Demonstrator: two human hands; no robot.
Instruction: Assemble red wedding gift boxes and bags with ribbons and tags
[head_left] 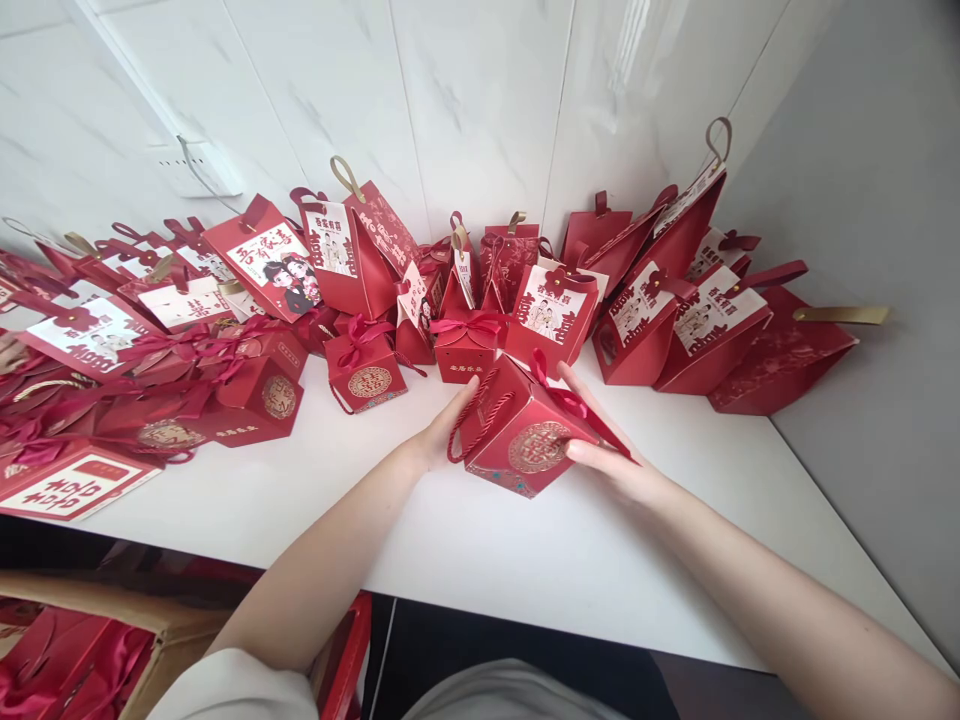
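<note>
A small red gift box with a round gold emblem, a ribbon bow on top and a twisted red rope handle is tilted above the white tabletop. My right hand grips its right side, thumb on the front face and fingers along the back edge. On the other side my left hand closes against the box near the rope loop, most of its fingers hidden. Just behind stand a red box with a bow and a similar emblem box. A house-shaped box with a white printed front is close behind too.
Many red boxes crowd the left of the table, including a flat-fronted one. Taller pointed boxes line the right, near a grey wall. An open cardboard carton holding red boxes sits below, front left.
</note>
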